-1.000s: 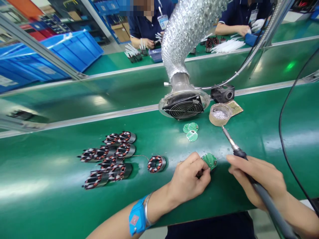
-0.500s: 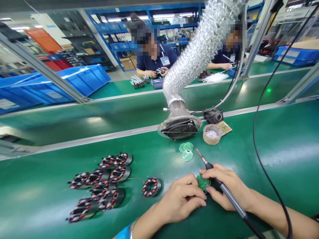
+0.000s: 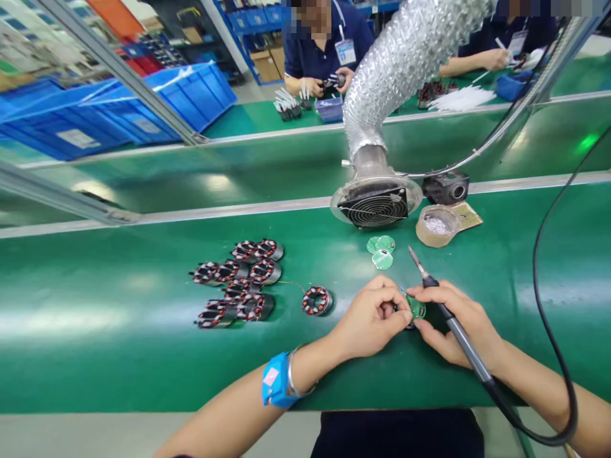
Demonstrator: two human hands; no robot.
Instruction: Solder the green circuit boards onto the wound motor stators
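Note:
A round green circuit board [image 3: 417, 306] is between my hands, over a dark part mostly hidden by my fingers. My left hand [image 3: 375, 318] is closed in a pinch at the board's left edge; what its fingertips hold is too small to make out. My right hand [image 3: 463, 324] has a soldering iron [image 3: 461, 337] lying across it, tip pointing up and away, while its thumb and forefinger touch the board. Beyond my hands lie several loose green circuit boards [image 3: 382, 259]. To the left sits a single wound motor stator [image 3: 317, 301], with a group of stators [image 3: 255, 306] farther left.
A fume extractor [image 3: 376, 207] on a foil duct [image 3: 377, 95] hangs over the green bench. Behind the boards are a tub of silvery material [image 3: 435, 229] and a black holder [image 3: 446, 188]. The iron's cable [image 3: 537, 273] loops at right. Two people work opposite, near blue bins [image 3: 186, 95].
The view has tilted down, so the bench shows higher in the picture. My left fingers have drawn into a pinch at the board's edge. The soldering iron stays in my right hand.

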